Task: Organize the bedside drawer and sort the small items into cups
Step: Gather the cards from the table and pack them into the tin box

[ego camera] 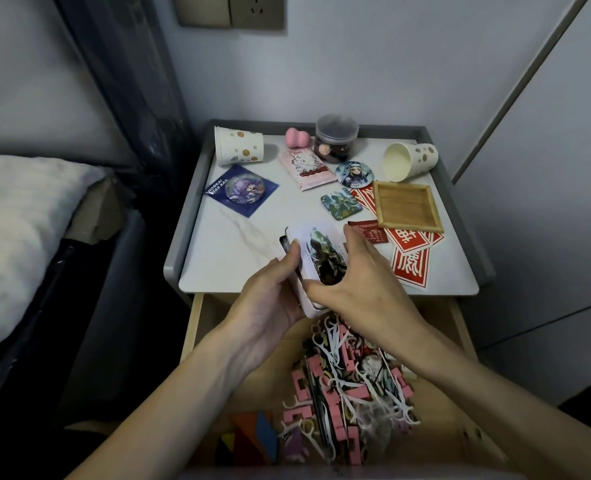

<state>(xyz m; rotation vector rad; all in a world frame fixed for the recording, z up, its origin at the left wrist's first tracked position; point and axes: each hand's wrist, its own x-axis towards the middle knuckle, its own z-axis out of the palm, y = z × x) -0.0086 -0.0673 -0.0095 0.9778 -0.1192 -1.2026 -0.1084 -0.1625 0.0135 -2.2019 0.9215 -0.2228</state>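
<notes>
Bedside counter [238,251] is crowded; at six o'clock a white case [316,244] is clamped between left hand [270,299] and right hand [360,282] fingers, and is best laid flat at nine o'clock.

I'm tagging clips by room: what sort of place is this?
Probably a bedroom: a bed stands beside a nightstand with its drawer open, below a wall socket.

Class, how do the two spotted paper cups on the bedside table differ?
The left spotted paper cup turns its mouth leftward, inside hidden; the right spotted paper cup shows its cream inside. The left lies by the pink sponge, the right behind the wooden tray. Both lie on their sides.
</notes>
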